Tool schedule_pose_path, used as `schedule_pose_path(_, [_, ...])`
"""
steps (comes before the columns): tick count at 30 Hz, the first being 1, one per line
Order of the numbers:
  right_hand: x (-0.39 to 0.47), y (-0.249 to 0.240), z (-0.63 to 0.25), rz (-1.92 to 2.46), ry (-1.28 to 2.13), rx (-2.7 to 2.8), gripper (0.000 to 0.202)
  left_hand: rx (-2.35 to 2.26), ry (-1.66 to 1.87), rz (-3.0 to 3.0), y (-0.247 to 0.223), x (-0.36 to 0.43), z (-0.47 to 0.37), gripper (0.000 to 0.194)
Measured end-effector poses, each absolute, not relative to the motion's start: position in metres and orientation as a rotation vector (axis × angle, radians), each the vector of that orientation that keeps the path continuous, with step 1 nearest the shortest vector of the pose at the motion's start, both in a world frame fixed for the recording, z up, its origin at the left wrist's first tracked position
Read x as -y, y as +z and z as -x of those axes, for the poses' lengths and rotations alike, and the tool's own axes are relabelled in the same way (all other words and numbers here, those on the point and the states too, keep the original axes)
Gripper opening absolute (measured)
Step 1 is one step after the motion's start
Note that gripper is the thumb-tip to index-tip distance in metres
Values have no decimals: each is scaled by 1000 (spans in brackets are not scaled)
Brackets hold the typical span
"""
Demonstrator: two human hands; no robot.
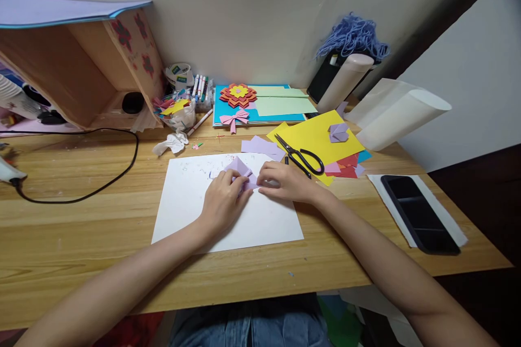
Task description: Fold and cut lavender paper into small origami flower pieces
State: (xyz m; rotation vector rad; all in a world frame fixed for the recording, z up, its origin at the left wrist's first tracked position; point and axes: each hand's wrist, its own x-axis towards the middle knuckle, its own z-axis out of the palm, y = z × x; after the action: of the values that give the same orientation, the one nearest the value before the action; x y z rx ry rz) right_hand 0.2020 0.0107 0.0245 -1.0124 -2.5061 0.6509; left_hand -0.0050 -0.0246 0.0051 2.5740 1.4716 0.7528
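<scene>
A small folded piece of light purple paper (238, 166) lies over a white sheet (185, 222) on the wooden desk. My left hand (222, 198) is closed on its left and lower part, fingers bent over the folds. From the right, my right hand (285, 181) pinches the paper's right corner between thumb and fingers. Both hands rest low over the white sheet, their fingertips close together. Part of the purple paper is hidden under my left fingers.
Black-handled scissors (303, 160) lie by yellow paper (317, 135) bearing a folded purple piece (338, 132). A phone (419, 214) is at the right. Behind are a blue board (260, 116), a scrap-filled container (181, 116) and a cardboard box (140, 59). A cable (97, 191) crosses the left.
</scene>
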Motion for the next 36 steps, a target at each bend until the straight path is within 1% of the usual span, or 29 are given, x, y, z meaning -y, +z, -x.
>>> schedule_pose_path(3, [-10,22,-199,992,669,2485,3,-1468,761,-2573,5,24,5,17])
schedule_pose_path(6, [-9,23,-198,973,668,2493,4,-1418,795,-2596,4,24,5,12])
schedule_pose_path(11, [-9,25,-198,937,609,2545,6,-1362,781,-2605,2,26,6,20])
schedule_pose_path(14, [-9,26,-200,940,596,2558,6,-1352,781,-2567,2,27,7,21])
schedule_pose_path(26, [-9,31,-202,978,773,2513,5,-1431,704,-2494,2,24,6,20])
schedule_pose_path(36, [-1,30,-194,1290,808,2358,9,-1546,569,-2485,5,23,0,18])
